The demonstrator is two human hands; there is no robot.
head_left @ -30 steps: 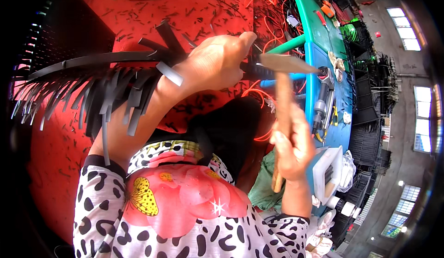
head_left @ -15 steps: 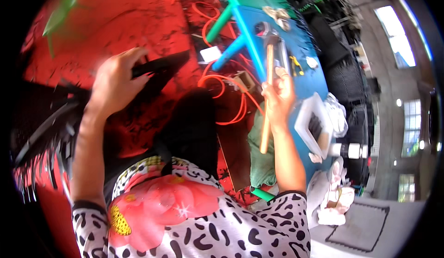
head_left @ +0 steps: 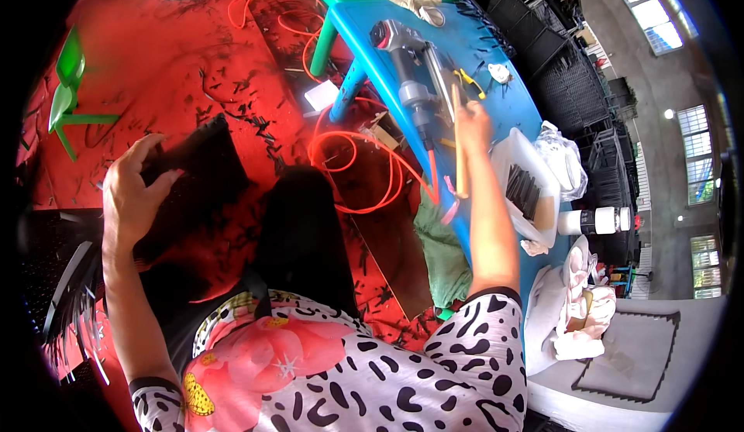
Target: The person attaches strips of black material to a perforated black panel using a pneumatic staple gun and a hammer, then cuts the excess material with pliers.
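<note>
On the left, my left hand [head_left: 133, 188] curls its thumb and fingers around the edge of a dark, flat black panel [head_left: 208, 161]. The panel is tilted above the red floor, and its far end lies away from my hand. My right hand [head_left: 474, 127] is closed around a slim wooden stick [head_left: 462, 170] over the blue table [head_left: 508, 114]; blur hides its upper end. Beside the stick lies a grey power tool [head_left: 404, 64] with a red end and an orange hose [head_left: 370, 134] hanging off the table edge.
Yellow-handled pliers [head_left: 470, 83] and a white bin [head_left: 549, 219] of black strips are on the table. Black woven material [head_left: 58, 258] with loose strips stands at my left. A green chair [head_left: 70, 83] is at far left; black scraps [head_left: 263, 134] litter the floor.
My right hand and the stick have moved slightly up and right, beside the grey tool. My left hand has moved left and down with the black panel. The view has shifted.
</note>
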